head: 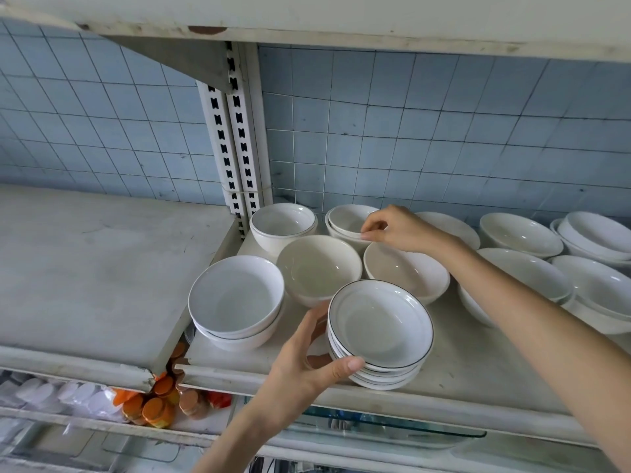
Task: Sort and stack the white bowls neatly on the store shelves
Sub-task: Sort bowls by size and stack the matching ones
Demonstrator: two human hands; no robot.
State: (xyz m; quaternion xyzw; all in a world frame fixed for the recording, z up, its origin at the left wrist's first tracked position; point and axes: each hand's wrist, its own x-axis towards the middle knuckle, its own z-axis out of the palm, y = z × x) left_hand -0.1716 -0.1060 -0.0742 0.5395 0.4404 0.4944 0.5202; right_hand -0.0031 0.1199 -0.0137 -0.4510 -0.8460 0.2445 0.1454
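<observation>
L grip (304, 356) curled round rimmed bowl stack (380, 331), R grip (403, 230) seemingly pinches back bowl (348, 216), cream bowls (319, 268) crowd between.

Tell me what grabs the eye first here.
The left hand grips a stack of dark-rimmed bowls at the front edge of the shelf. Behind it, the right hand pinches the rim of the top bowl in a back-row stack. More white bowls spread rightward along the shelf.
</observation>
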